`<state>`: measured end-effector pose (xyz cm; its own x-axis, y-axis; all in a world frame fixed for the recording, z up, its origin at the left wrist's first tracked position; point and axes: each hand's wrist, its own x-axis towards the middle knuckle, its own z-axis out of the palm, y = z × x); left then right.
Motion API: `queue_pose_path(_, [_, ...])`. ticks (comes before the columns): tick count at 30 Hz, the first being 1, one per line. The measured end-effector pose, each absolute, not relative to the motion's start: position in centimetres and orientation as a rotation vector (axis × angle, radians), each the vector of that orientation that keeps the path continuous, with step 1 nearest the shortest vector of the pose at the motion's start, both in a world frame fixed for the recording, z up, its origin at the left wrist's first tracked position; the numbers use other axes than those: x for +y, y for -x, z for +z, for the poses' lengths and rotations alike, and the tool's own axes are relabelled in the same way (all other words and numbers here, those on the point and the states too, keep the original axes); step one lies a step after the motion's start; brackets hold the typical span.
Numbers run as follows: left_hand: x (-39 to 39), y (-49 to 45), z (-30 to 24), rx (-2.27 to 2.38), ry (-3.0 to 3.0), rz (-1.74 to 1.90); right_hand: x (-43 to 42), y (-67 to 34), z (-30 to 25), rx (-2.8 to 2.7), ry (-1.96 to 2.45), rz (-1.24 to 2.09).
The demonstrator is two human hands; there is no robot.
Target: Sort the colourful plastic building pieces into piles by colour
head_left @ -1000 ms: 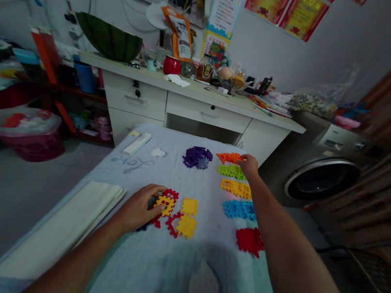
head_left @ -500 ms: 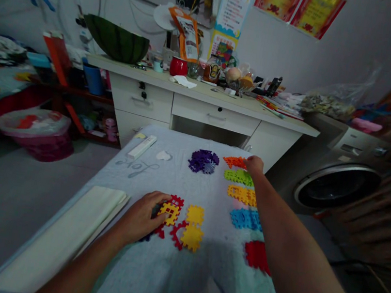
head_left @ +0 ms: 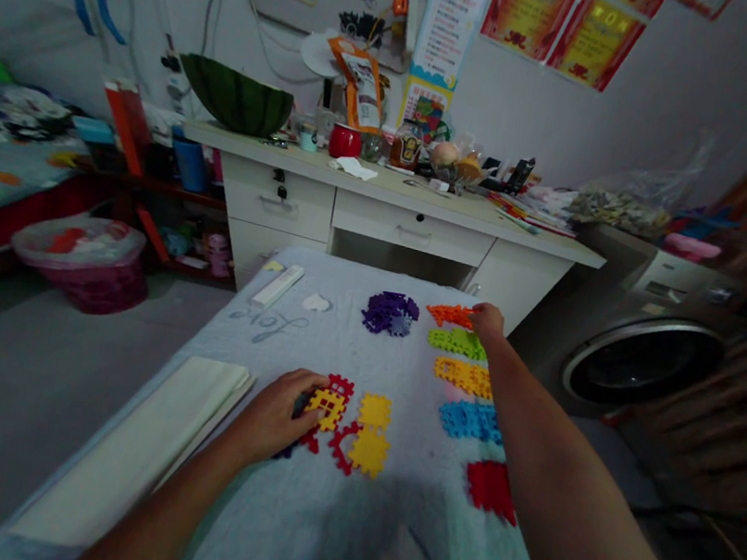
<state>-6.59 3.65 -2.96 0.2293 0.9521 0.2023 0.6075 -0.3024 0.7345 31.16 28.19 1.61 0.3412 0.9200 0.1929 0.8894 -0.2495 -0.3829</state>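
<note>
My left hand (head_left: pixel 287 412) is curled round a small heap at the near middle of the cloth-covered table. Its thumb and fingers grip a yellow window-shaped building block (head_left: pixel 326 410), with red toothed blocks (head_left: pixel 341 386) beneath and around it. Right of that lie two plain yellow blocks (head_left: pixel 368 451) and a red ring-like block (head_left: pixel 343 447). Farther off, my right hand (head_left: pixel 488 321) pinches the right end of the orange building blocks (head_left: pixel 449 314). Below this hand run rows of green (head_left: pixel 454 341), amber (head_left: pixel 461 375) and blue blocks (head_left: pixel 470 420); my forearm partly covers them.
Purple blocks (head_left: pixel 388 312) lie piled at the table's far middle. Red blocks (head_left: pixel 489 487) sit near my right forearm. A folded white cloth (head_left: pixel 144 452) and a white box (head_left: pixel 278 285) line the left side. Beyond stand a desk (head_left: pixel 416 228) and a washing machine (head_left: pixel 643 358).
The camera's view has tilted up slightly, so the room sits lower in the picture. Both hands stay at the same blocks, with hardly any movement.
</note>
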Motion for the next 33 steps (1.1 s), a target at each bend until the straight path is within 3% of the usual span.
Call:
queue_pose_path(19, [4.0,6.5,-3.1,1.405,-2.034,0.856,24.8,-31.3,2.6,-1.563,1.983,0.088])
queue_pose_path(28, [3.5,6.7,-2.9,1.399,-2.119,0.811,11.9,-23.5,2.9,-2.153,1.398,0.597])
queue_pose_path(33, [3.4,6.7,-2.8,1.388,-2.137,0.804,5.0,-19.1,1.6,-2.485,1.302,0.67])
